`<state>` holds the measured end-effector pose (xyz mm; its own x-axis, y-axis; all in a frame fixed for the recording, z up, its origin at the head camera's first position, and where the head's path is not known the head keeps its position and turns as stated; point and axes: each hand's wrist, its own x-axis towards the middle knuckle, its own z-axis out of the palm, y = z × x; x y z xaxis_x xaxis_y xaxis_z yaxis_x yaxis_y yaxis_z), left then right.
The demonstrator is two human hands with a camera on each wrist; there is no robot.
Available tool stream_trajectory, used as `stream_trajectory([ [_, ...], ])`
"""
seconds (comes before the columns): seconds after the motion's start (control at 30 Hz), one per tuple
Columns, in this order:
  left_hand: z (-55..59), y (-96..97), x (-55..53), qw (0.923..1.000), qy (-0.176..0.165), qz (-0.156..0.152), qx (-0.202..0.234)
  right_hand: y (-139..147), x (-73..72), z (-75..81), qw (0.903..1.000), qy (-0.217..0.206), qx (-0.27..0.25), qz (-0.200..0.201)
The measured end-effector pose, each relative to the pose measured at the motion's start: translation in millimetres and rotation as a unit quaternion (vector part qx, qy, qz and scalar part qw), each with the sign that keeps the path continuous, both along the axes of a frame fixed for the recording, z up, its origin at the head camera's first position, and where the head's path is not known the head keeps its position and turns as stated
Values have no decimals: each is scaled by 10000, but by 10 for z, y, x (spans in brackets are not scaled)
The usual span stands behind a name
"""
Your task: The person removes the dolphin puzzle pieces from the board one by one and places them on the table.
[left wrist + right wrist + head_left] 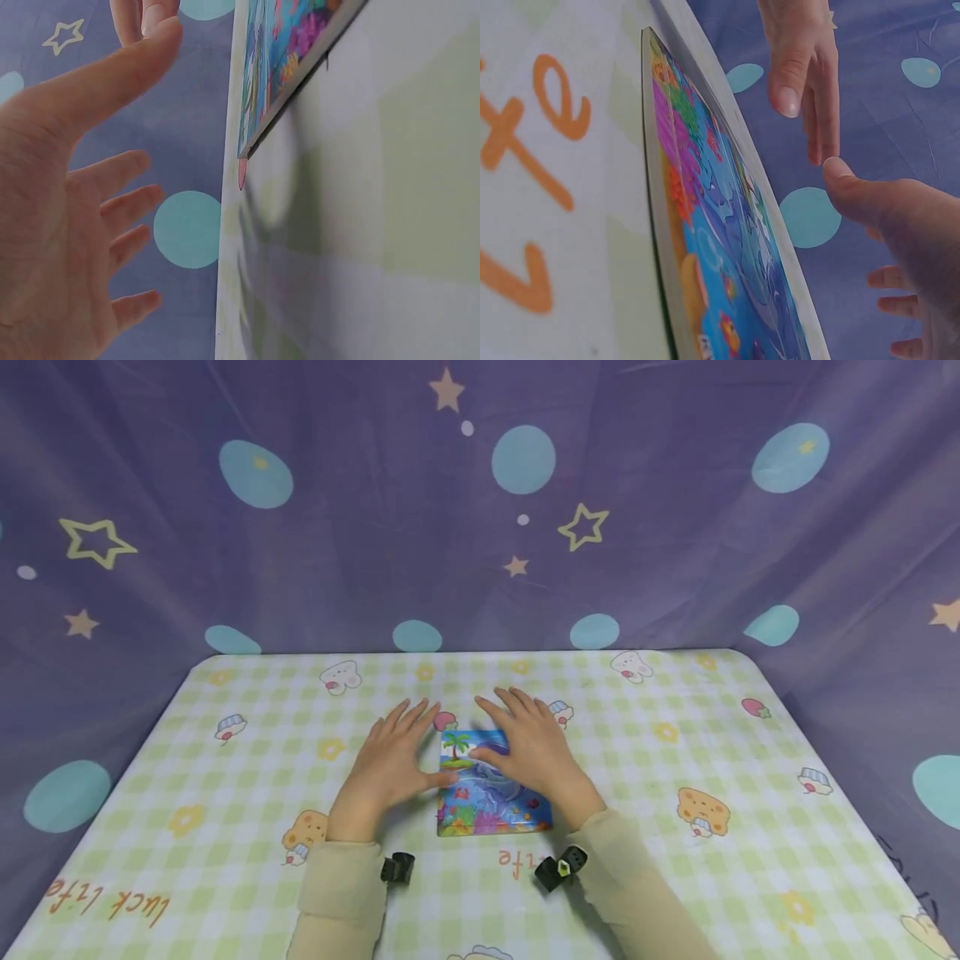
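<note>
A thin, flat square board with a colourful sea picture (491,814) lies on the checkered tablecloth; a palm tree, coral and a blue sea animal are printed on it. It looks like a picture puzzle, with faint lines across its surface. My left hand (390,764) hovers at its left edge, fingers spread, thumb near the palm tree. Over the upper right part is my right hand (534,745), fingers spread too, hiding some of the picture. In the right wrist view a gap separates the right thumb (870,199) from the board (727,217). Neither hand holds anything.
A green and white checkered cloth (637,877) with printed cartoons covers the table. Behind the table hangs a purple curtain (390,543) with stars and dots. Small black devices, one left (397,867) and one right (561,868), sit at the wrists.
</note>
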<state>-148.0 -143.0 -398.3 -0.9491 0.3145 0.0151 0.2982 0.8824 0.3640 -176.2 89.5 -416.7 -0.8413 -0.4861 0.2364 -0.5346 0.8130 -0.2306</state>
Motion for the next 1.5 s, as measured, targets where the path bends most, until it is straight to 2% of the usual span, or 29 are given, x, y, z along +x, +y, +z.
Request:
stream_trajectory([
  [0.37,-60,-52,-12,9978,-376,-229,486,-73,-38,-23,9998,-95,-127,151],
  [0.53,-111,-61,-34,9935,-720,-329,824,-115,-56,-42,9991,-281,-162,290],
  [0.77,-159,-64,-42,9925,-903,-584,578,-168,-94,-76,9990,-248,-76,353],
  [1.1,-152,18,-18,9919,-1019,-618,430,-217,-148,-75,9934,-1029,-311,397],
  [1.27,-126,51,-29,9924,-1010,-557,433,-280,-186,-11,9886,-1437,-222,399],
  [1.5,-122,18,-3,9912,-1131,-439,531,-358,-206,18,9834,-1780,-113,346],
])
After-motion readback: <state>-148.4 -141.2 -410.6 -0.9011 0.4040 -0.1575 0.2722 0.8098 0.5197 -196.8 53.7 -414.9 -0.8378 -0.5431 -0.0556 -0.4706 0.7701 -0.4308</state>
